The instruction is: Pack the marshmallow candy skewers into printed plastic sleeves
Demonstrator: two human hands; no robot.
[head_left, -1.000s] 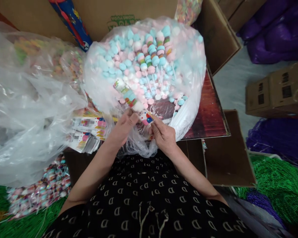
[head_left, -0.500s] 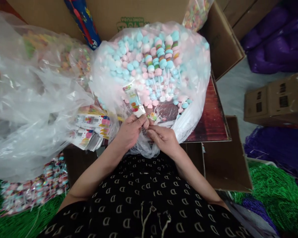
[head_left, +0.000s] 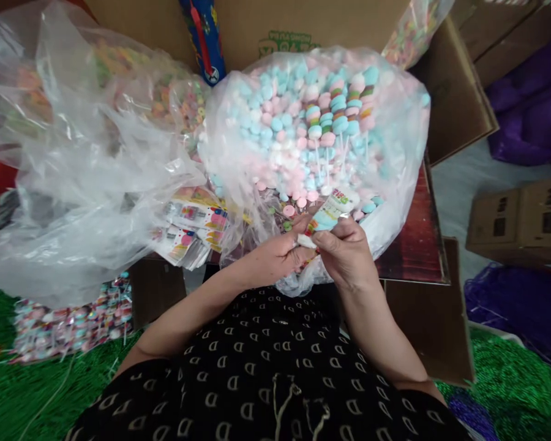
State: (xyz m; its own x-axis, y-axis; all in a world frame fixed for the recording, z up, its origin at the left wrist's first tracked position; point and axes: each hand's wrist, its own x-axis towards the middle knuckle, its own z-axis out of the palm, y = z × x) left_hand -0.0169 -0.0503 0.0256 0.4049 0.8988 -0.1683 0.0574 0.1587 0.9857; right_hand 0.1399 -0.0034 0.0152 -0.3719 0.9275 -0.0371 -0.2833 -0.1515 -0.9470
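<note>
Both of my hands are closed around a small printed plastic wrapper (head_left: 330, 209), just in front of a big clear bag of marshmallows (head_left: 408, 165). My left hand (head_left: 282, 256) pinches its lower end, where a whitish bit shows between the fingers. On the wrapper's right side, the thumb and fingers of my right hand (head_left: 349, 252) grip it. What is inside the wrapper I cannot make out. Several marshmallow skewers (head_left: 340, 116), pink, blue and green on white sticks, lie on the loose pink and blue marshmallows (head_left: 278, 122).
Left of the bag lies a stack of printed wrappers (head_left: 188, 236), beside a plastic bag of colourful ring-shaped candies (head_left: 165, 101). Wrapped skewers (head_left: 80, 321) lie lower left above green strands (head_left: 41, 392). An open cardboard box (head_left: 461, 92) stands right of the dark red table edge (head_left: 416, 257).
My hands have moved right relative to the marshmallow bag. The wrapper now tilts rightward, and my right hand has come up to grip its side. The view has shifted left.
</note>
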